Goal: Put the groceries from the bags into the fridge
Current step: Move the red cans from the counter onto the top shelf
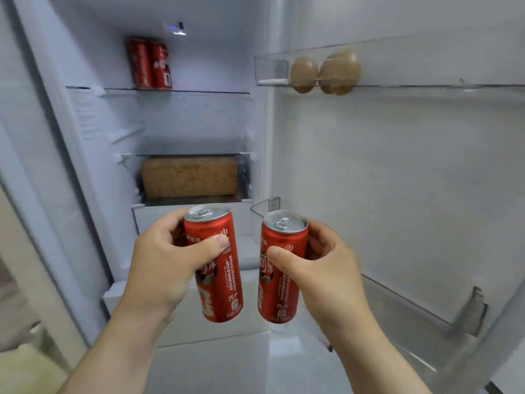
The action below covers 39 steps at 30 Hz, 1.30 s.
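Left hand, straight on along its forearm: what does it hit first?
Probably the white drawer front low in the fridge, just behind the red can that the left hand grips. The brown block sits above that line. Depth is unclear from one view, so treat this as a guess.

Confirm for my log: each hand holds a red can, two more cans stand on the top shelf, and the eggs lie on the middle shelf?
Wrong on the eggs: the head view shows them in the door rack, not on the middle shelf. The rest holds.
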{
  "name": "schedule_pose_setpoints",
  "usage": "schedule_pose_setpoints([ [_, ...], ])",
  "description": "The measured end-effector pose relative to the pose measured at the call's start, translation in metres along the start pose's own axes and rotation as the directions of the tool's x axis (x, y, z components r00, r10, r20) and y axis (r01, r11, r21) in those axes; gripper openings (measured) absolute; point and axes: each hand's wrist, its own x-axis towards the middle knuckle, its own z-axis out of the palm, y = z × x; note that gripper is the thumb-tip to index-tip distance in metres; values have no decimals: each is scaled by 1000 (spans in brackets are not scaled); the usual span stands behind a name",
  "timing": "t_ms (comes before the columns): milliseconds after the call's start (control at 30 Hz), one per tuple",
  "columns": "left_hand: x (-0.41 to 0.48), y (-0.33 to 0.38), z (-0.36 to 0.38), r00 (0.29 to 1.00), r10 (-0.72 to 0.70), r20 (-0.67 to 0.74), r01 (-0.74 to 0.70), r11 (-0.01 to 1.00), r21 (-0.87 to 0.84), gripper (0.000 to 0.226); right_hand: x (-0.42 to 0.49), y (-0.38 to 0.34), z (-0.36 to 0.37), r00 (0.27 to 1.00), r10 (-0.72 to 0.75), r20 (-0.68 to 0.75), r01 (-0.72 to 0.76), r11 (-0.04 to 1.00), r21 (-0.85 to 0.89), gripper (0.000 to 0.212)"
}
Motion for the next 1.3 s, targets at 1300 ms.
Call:
schedule_pose_setpoints([
  [1300, 476, 87, -93, 940, 166, -297, -233, 950, -206, 26, 419, -129, 260, 931, -330, -154, 356, 913, 200, 14],
])
